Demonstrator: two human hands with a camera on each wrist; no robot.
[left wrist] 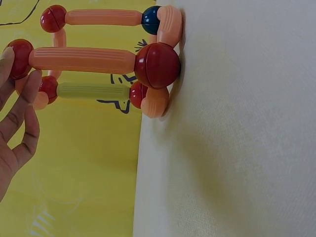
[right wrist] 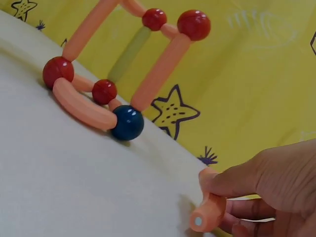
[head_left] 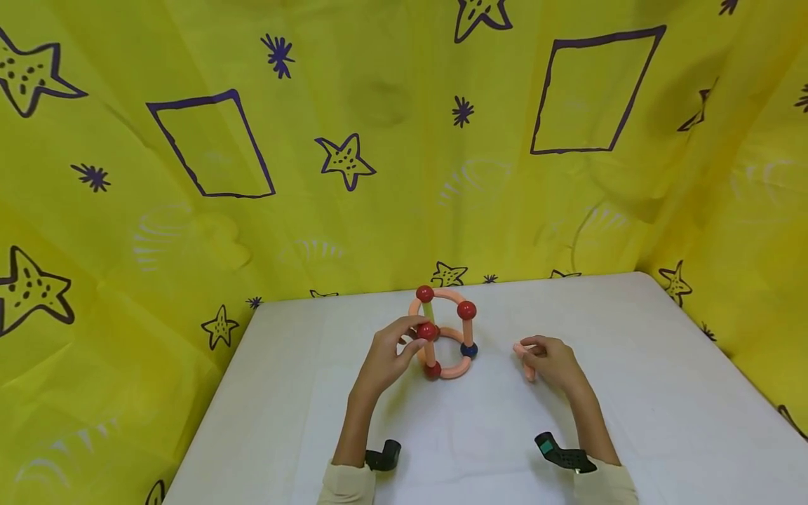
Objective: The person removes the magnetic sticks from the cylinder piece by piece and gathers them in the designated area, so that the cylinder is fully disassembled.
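Observation:
A cage of magnetic balls and rods stands on the table, with a ring of curved orange rods and balls at its base, one of them a blue ball (right wrist: 127,122). Straight orange rods (left wrist: 84,59) and a green rod (left wrist: 94,91) rise to red balls at the top. My left hand (head_left: 393,351) pinches the near top red ball (head_left: 427,332) between thumb and fingers. To the right, apart from the cage, my right hand (head_left: 552,361) grips a curved orange rod (right wrist: 207,215) low over the table. A pale disc shows in that rod's end.
The white table (head_left: 467,435) runs back to a yellow patterned curtain (head_left: 379,231), which also hangs along both sides. A black wrist camera (head_left: 384,456) is strapped to the left wrist, another black camera (head_left: 564,454) to the right.

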